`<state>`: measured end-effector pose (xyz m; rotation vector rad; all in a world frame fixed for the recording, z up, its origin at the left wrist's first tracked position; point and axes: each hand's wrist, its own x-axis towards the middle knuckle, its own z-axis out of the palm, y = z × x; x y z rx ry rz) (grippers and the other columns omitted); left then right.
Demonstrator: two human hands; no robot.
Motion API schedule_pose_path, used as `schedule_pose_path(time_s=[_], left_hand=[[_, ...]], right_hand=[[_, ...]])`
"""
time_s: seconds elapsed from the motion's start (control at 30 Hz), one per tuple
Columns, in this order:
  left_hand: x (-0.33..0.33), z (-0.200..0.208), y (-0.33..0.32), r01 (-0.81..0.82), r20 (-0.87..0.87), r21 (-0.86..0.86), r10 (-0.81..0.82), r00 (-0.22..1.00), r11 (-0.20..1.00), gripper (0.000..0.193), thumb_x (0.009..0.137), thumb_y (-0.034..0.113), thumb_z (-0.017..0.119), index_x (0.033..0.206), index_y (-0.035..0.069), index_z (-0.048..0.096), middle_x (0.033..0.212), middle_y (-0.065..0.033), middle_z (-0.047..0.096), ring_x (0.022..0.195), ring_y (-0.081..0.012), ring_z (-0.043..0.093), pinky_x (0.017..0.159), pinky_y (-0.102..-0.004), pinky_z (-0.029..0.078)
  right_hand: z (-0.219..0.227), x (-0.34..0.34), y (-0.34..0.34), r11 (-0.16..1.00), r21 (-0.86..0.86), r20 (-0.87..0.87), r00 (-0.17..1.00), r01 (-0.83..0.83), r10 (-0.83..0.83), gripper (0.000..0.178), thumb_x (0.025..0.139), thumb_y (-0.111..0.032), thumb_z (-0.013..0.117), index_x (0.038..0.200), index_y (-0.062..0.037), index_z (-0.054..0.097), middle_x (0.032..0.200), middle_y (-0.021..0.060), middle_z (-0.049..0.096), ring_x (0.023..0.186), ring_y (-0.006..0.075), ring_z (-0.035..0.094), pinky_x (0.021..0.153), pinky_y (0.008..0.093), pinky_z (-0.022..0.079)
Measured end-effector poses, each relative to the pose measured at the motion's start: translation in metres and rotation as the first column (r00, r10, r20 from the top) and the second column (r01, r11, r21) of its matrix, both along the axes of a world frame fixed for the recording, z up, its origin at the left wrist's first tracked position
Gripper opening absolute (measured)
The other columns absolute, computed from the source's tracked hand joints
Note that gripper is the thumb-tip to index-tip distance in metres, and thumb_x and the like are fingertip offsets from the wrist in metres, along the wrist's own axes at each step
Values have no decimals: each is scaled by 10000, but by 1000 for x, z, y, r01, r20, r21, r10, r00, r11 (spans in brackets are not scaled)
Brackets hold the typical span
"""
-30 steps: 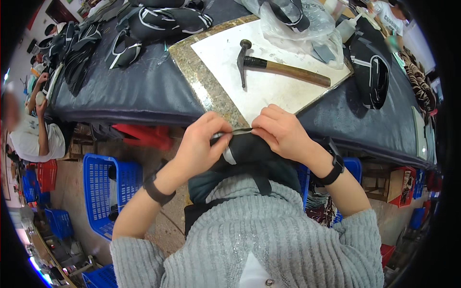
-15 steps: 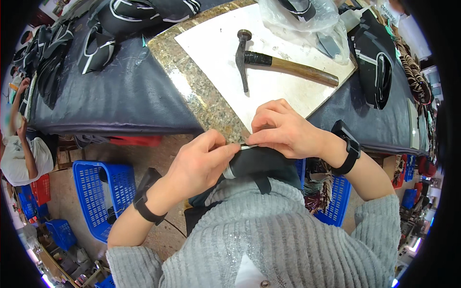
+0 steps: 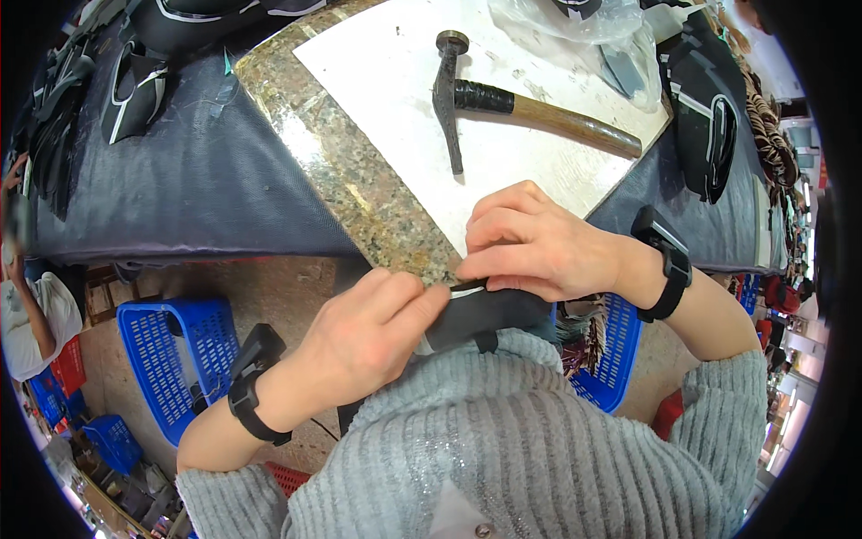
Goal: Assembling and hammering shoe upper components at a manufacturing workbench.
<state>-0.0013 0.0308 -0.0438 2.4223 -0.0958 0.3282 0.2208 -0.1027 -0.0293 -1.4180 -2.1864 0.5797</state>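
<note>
At the near corner of the stone slab [image 3: 346, 180], a black shoe upper [image 3: 492, 316] with a thin white strip along its edge is held between my hands. My left hand [image 3: 359, 337] pinches its left end between thumb and fingers. With bent fingers, my right hand [image 3: 539, 247] grips the same edge a little to the right. The fingertips hide part of the strip. Beyond them a hammer [image 3: 548, 119] with a wooden handle and black-wrapped neck lies on a white board [image 3: 377, 72]; neither hand touches it.
Other black shoe uppers [image 3: 705, 135] with white edging lie at the right, and one more upper [image 3: 136, 94] at the left. A clear plastic bag [image 3: 620, 40] is at the back. Blue baskets [image 3: 171, 359] stand below the table. Another person [image 3: 40, 314] is at far left.
My hands and the shoe upper have shifted slightly relative to the slab, with the right fingers lying further over the edge. The whole view has moved a little. Both hands keep their hold.
</note>
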Motion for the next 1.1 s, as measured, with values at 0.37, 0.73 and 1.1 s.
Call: schedule_pose_path(time_s=[0.37, 0.73, 1.1], left_hand=[[-3, 0, -2, 33, 119, 237, -63, 991, 971, 390, 666, 64, 622, 1042, -40, 629, 881, -70, 533, 686, -181, 488, 567, -277, 468], [-2, 1, -1, 22, 124, 259, -56, 991, 966, 374, 678, 71, 618, 1034, -43, 628, 887, -77, 524, 682, -179, 483, 564, -266, 471], [1, 1, 0, 25, 117, 273, -59, 991, 962, 363, 675, 71, 622, 1018, -47, 626, 881, -81, 520, 688, -179, 489, 579, -266, 479]], right_hand=[[0, 4, -1, 999, -24, 35, 998, -45, 46, 275, 764, -114, 627, 1034, -163, 645, 1056, 42, 532, 1108, 259, 496, 920, 396, 368], [4, 16, 7, 981, 94, -75, 984, 171, -165, 324, 744, -57, 646, 1061, -101, 591, 1041, 88, 566, 1071, 292, 524, 904, 408, 405], [19, 37, 37, 820, 134, 279, 773, 557, -570, 285, 841, -76, 580, 1120, -18, 566, 1005, 160, 586, 875, 339, 587, 747, 394, 481]])
